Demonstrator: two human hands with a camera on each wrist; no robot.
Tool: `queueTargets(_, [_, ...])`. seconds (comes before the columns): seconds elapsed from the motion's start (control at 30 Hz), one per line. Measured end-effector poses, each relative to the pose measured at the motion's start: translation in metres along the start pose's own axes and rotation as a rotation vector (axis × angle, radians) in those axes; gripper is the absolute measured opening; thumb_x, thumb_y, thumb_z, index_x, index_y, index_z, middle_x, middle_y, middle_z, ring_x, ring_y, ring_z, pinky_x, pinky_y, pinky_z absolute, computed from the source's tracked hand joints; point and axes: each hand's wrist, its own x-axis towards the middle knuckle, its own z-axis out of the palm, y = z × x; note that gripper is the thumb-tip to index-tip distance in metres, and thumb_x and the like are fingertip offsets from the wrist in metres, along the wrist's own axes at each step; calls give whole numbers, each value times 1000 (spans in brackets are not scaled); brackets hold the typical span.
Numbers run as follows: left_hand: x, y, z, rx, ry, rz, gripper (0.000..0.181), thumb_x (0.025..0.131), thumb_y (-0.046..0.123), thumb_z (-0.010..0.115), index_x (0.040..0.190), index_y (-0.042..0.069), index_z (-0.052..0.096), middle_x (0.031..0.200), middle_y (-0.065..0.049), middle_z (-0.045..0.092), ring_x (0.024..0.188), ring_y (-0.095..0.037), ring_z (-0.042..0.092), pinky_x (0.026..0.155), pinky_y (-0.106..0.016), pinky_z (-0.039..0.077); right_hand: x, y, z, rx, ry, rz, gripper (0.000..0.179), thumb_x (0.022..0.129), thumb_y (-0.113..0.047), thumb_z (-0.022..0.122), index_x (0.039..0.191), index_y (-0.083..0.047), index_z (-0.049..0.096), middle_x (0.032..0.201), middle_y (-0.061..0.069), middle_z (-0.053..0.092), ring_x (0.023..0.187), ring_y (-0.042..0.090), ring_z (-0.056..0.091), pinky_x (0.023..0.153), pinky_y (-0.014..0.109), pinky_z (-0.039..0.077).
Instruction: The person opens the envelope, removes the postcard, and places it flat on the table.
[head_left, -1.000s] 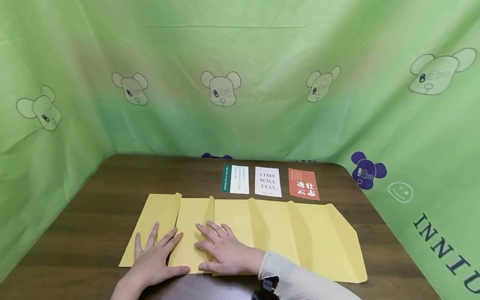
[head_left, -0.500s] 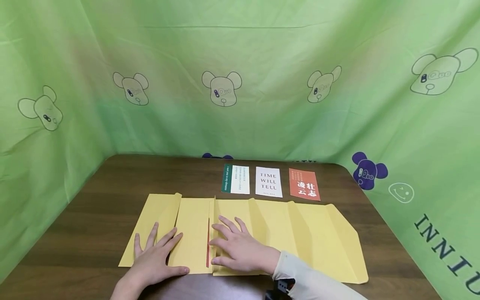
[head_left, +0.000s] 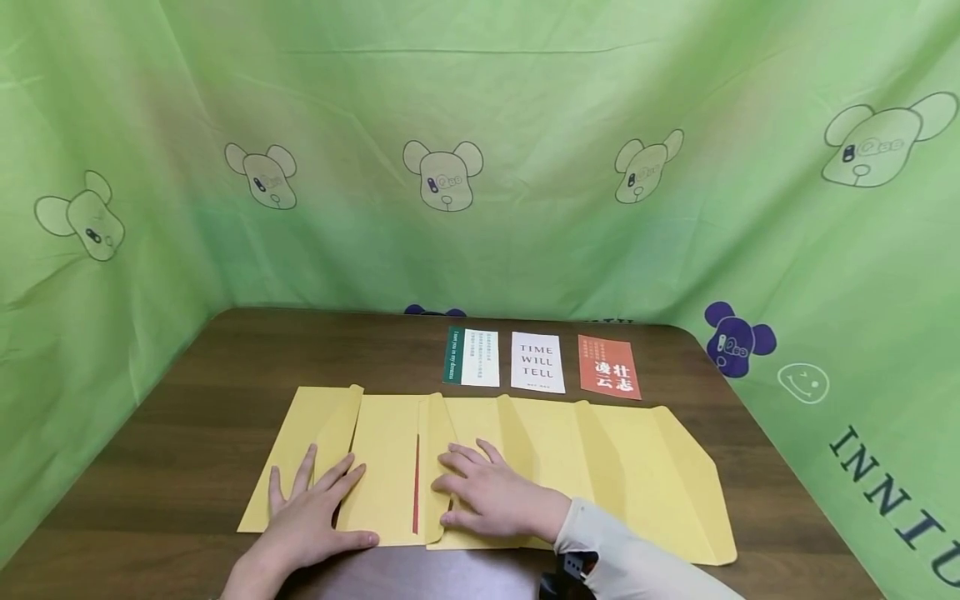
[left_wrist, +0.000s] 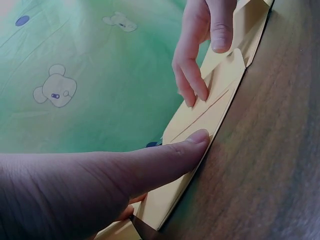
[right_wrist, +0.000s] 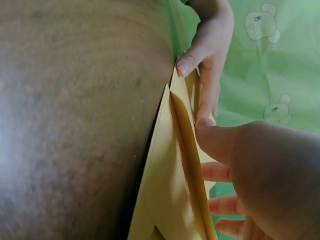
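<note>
Several yellow paper envelopes lie in an overlapping row along the front of the table. My left hand (head_left: 303,517) rests with spread fingers across the leftmost envelope (head_left: 326,417) and the second envelope (head_left: 382,467), its thumb on the second one's near edge. The second envelope's flap (head_left: 433,454) is folded out to the right, and a thin strip of a red card (head_left: 416,492) shows at the opening. On that flap lie the fingertips of my right hand (head_left: 495,497), slightly bent, pinching nothing. In the left wrist view the red strip (left_wrist: 202,115) appears as a thin line.
Behind the envelopes lie a green-and-white card (head_left: 472,358), a white card (head_left: 537,363) and a red card (head_left: 609,367). More envelopes (head_left: 630,475) extend to the right with their flaps out. A green printed curtain (head_left: 525,100) surrounds the brown table (head_left: 172,433).
My right hand has moved right, swinging the second envelope's flap from upright to lying flat on the right. The red strip has come into view. My left hand has stayed in place.
</note>
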Motion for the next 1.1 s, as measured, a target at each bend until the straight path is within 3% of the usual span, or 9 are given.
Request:
queueTargets(0.27, [0, 0, -1, -4, -10, -10, 98, 66, 73, 74, 142, 15, 56, 151, -7, 47, 146, -50, 8, 103, -76, -9, 5, 3, 1, 15, -21, -25, 35, 100, -41, 56, 128, -21, 59, 145, 8, 47, 133, 26, 47, 106, 55, 35])
queueTargets(0.57, [0, -1, -3, -6, -14, -19, 98, 66, 71, 75, 143, 14, 56, 152, -6, 46, 146, -50, 7, 103, -75, -9, 19, 9, -6, -1, 4, -66, 41, 89, -45, 71, 122, -21, 63, 131, 2, 56, 112, 18, 58, 83, 36, 45])
queueTargets(0.7, [0, 1, -2, -11, -20, -21, 98, 66, 71, 75, 142, 14, 56, 151, -7, 46, 146, -50, 7, 103, -76, -9, 24, 9, -12, 5, -56, -67, 57, 86, -44, 74, 136, -23, 58, 147, 4, 48, 116, 21, 56, 81, 38, 49])
queueTargets(0.8, [1, 2, -1, -15, -24, -18, 98, 66, 71, 75, 143, 14, 56, 152, -7, 46, 146, -50, 7, 103, -76, -9, 26, 9, -15, -61, -117, -86, 65, 88, -47, 71, 147, -29, 51, 156, 0, 39, 116, 20, 54, 81, 42, 51])
queueTargets(0.97, [0, 2, 0, -11, -33, -22, 97, 66, 71, 75, 143, 14, 55, 152, -6, 45, 146, -50, 6, 103, -76, -9, 28, 9, -16, -139, -200, -105, 62, 92, -52, 62, 149, -37, 46, 157, -10, 36, 113, 18, 50, 83, 48, 52])
queueTargets(1.1, [0, 0, 0, -4, -30, -22, 97, 67, 71, 75, 143, 15, 55, 152, -6, 45, 146, -51, 7, 103, -76, -9, 31, 8, -17, -153, -216, -109, 60, 92, -53, 61, 149, -37, 47, 156, -11, 37, 107, 16, 50, 80, 46, 53])
